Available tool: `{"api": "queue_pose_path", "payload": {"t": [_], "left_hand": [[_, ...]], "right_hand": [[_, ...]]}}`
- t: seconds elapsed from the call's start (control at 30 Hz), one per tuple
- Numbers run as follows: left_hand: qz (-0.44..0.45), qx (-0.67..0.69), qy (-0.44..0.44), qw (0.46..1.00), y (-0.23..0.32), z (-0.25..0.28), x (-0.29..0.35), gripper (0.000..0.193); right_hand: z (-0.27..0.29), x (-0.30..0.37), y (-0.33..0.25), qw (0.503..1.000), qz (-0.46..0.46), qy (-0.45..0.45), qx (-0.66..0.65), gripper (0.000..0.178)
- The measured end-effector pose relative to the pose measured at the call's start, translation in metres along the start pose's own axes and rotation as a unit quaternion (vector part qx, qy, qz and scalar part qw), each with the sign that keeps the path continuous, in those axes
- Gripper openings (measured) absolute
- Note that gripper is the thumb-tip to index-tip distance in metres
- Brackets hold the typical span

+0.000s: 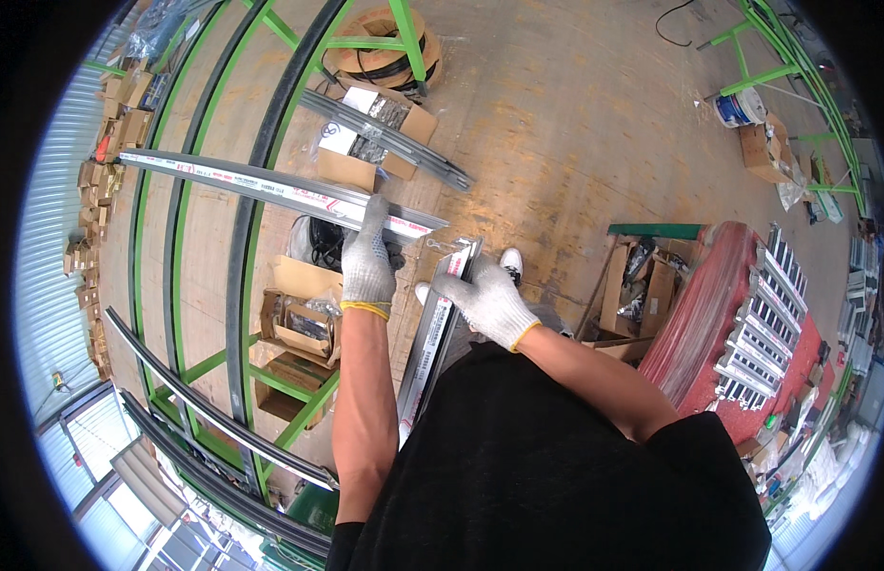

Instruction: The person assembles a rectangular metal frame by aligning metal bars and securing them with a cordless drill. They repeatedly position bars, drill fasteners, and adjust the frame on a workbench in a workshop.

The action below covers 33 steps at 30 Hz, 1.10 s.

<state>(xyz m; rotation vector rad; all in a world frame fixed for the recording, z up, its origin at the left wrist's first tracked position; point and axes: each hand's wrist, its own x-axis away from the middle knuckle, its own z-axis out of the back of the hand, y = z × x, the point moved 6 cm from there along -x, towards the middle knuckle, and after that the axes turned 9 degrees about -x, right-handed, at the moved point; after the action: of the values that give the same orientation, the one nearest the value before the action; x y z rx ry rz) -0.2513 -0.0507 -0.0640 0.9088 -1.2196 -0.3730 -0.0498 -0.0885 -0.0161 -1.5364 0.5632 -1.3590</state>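
Both my hands wear white knit gloves with yellow cuffs. My left hand [369, 262] is closed around a long aluminium profile [270, 189] wrapped in printed protective film. That profile runs off to the left across the green rack, and its angled end points right. My right hand [491, 300] grips a second film-covered profile [428, 344], which slants down along my left side. The two cut ends are close together but apart. A small metal piece [436, 244] shows in the gap; its exact kind is unclear.
The green rack [187, 195] with black-padded rails fills the left. Loose grey profiles [394, 138] lie near an open carton [418, 127]. Another carton [299, 324] sits below my left arm. At right, a red-covered table [789, 381] carries several short profiles [767, 328]. My shoes show below.
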Motion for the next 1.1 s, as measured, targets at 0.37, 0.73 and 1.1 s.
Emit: {"api": "queue_pose_path", "payload": {"t": [0.37,0.73,1.1], "left_hand": [[-0.009,-0.017,-0.007,1.000,0.001,0.003,-0.002,0.037],[-0.006,0.010,0.005,1.000,0.013,-0.005,0.007,0.041],[0.022,0.022,-0.005,1.000,0.006,-0.002,-0.002,0.026]], "right_hand": [[-0.003,-0.010,0.007,0.999,0.042,0.027,-0.021,0.041],[-0.005,-0.020,0.001,1.000,-0.011,-0.007,-0.007,0.041],[-0.007,-0.023,-0.005,0.997,0.042,-0.022,-0.055,0.042]]}}
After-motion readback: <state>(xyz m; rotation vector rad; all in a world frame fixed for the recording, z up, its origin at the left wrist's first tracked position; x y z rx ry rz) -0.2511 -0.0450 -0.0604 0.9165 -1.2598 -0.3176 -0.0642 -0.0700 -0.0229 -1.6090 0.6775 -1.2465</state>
